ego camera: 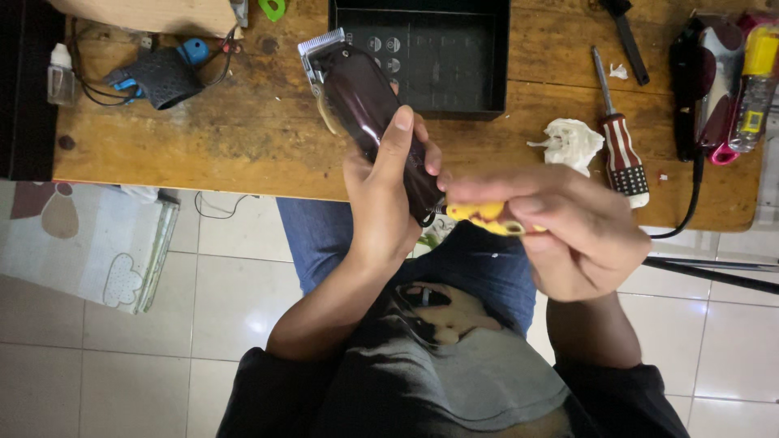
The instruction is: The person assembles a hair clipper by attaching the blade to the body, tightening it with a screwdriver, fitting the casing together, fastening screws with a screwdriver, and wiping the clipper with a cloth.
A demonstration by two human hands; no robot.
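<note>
Wooden bench; clipper blade-end up-left.

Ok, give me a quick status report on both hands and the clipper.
Left hand wrapped around dark red hair clipper, blade up. Right hand pinching yellow tool at clipper's base. Nothing between them; striped screwdriver lies idle on wooden bench.

Glossy maroon plastic clipper — worn, rough wooden table.
</note>
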